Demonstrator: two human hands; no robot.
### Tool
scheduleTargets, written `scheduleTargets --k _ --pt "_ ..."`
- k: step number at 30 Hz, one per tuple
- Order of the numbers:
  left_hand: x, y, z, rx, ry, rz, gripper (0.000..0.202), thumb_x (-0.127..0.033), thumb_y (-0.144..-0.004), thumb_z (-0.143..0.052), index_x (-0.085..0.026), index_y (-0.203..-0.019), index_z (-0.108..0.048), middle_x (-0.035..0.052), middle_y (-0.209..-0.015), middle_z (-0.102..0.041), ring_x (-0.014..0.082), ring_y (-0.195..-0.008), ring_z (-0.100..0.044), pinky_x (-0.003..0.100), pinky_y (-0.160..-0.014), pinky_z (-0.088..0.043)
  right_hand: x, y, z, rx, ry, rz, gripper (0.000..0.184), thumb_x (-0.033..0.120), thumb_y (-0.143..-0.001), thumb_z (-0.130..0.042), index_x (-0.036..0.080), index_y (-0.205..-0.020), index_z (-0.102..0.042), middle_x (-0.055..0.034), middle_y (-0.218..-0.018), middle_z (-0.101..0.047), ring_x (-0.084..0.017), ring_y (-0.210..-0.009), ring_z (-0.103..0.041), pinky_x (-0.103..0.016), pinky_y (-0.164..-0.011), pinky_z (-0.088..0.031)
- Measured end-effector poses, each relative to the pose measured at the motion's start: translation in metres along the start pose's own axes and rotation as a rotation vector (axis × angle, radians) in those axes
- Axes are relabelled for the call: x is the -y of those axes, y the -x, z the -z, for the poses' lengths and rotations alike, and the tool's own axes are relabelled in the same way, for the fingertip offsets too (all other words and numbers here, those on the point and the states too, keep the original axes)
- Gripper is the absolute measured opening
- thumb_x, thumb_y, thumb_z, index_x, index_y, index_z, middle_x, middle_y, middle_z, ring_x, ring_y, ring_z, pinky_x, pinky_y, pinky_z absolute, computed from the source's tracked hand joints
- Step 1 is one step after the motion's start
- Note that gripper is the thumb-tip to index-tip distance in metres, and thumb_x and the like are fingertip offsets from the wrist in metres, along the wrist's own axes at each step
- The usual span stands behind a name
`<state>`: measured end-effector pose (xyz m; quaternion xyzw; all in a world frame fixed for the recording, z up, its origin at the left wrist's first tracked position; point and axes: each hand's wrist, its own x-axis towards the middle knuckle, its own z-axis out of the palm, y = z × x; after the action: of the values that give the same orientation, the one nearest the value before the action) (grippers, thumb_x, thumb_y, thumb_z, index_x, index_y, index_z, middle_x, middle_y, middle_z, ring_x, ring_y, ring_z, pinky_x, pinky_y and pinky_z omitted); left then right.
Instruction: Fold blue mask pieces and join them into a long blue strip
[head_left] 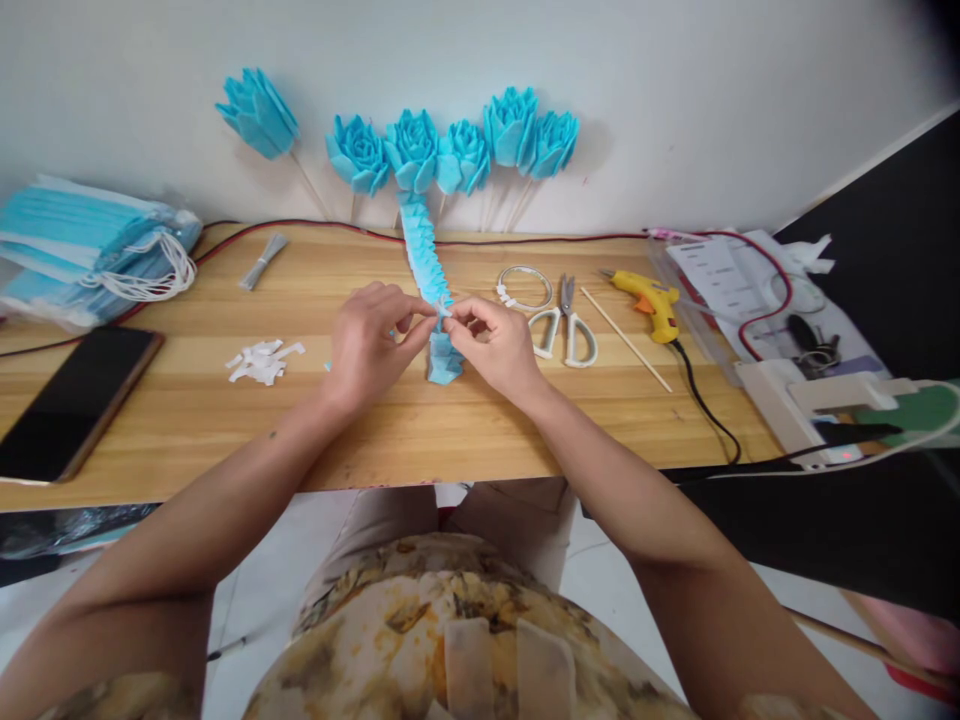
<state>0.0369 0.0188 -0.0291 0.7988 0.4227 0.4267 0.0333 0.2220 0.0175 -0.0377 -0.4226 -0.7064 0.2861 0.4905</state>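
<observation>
My left hand [375,340] and my right hand [491,342] meet over the middle of the table, thumb and forefinger of each pinched together. Between the fingertips is a small pale piece [444,311]; its material is too small to make out. Directly behind it, a long row of overlapping light-blue petal pieces [421,250] runs back toward the wall. A few more blue petal pieces [445,360] lie just below my fingertips. White-handled scissors [567,295] and a thin roll of tape [551,283] rest to the right of my right hand.
Blue flowers on sticks [412,150] stand along the wall. On the left are face masks [82,240], a phone [79,400], white scraps [262,362] and a bundle of ties [262,262]. Rightward lie a stick [626,338], a yellow glue gun [649,300] and a power strip [787,410].
</observation>
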Motion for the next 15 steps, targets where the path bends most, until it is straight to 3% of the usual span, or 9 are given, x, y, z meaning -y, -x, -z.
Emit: scheduleTargets --k 15 --pt "-0.0064 -0.0027 0.0028 0.061 0.159 0.067 0.017 -0.017 -0.087 -0.059 -0.02 -0.074 -0.07 -0.0014 -0.061 -0.056 0.0139 -0.062 -0.052 0.031 -0.065 -0.042 -0.002 0.0012 -0.0005 0.016 0.077 0.079 0.008 0.019 -0.085 -0.061 0.02 -0.079 -0.066 0.0019 -0.071 -0.067 -0.011 -0.065 -0.058 -0.025 -0.064 -0.047"
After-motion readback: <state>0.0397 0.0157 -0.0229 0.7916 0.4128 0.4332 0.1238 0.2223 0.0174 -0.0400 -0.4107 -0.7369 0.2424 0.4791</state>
